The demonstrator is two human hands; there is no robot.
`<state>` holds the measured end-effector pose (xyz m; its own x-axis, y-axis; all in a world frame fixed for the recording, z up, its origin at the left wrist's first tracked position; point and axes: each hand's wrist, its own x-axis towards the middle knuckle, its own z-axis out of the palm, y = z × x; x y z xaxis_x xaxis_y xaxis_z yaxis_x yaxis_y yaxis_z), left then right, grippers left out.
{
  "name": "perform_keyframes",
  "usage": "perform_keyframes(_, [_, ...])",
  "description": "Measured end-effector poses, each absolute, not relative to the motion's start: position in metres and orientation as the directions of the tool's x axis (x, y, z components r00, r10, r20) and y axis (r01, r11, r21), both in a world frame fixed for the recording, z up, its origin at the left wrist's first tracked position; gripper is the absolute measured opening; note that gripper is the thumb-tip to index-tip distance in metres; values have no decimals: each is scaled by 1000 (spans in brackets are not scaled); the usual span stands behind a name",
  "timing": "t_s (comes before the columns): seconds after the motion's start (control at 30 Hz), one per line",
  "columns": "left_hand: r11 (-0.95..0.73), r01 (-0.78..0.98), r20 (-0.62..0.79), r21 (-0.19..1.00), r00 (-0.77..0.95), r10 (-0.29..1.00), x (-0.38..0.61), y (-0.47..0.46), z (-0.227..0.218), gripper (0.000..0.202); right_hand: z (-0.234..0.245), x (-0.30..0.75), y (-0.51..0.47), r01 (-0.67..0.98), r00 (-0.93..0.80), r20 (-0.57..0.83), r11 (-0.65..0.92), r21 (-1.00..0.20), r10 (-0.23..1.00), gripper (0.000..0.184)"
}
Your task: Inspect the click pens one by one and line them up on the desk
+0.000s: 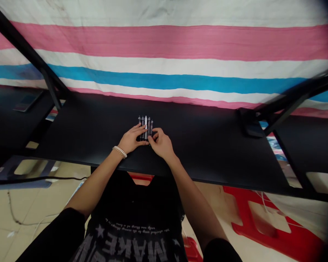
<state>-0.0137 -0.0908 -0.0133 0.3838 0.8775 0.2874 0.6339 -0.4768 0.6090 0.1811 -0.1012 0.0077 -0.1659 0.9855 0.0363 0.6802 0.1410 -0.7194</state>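
Several slim pens lie side by side on the black table, with a white pen (145,123) in the middle and dark, greyish pens (142,118) around it. Their tips point away from me. My left hand (129,140), wearing a pale beaded bracelet (120,151), rests with its fingers stretched over the left and middle pens. Its thumb lies near their lower ends, apart from the fingers. On the other side, my right hand (161,143) has thumb and bent index finger closed around the rightmost dark pen (151,125). The pens' lower parts are partly hidden by my fingers.
The black table (202,145) has a dark box-like object (250,123) at its right side. Black slanted frame bars (30,47) rise at both sides. A striped sheet (164,65) hangs behind. Red stools (262,225) and cables are on the floor below.
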Motion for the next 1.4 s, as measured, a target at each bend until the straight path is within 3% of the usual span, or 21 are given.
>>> perform_keyframes(0.1, [-480, 640, 284, 600, 390, 876, -14, -91, -12, 64, -1, 186, -103, 622, -227, 126, 243, -744, 966, 25])
perform_keyframes(0.4, [-488, 675, 244, 553, 429, 870, -12, -90, -8, 75, -8, 184, -89, 577, -160, 199, 255, -776, 967, 23])
perform_keyframes(0.93, [-468, 696, 217, 544, 421, 880, -7, -87, -3, 63, -6, 175, -79, 656, -130, 154, 201, -727, 979, 33])
perform_keyframes(1.4, [-497, 638, 232, 588, 455, 860, -10, -80, -5, 73, -8, 169, -75, 595, -33, 87, 89, -799, 996, 36])
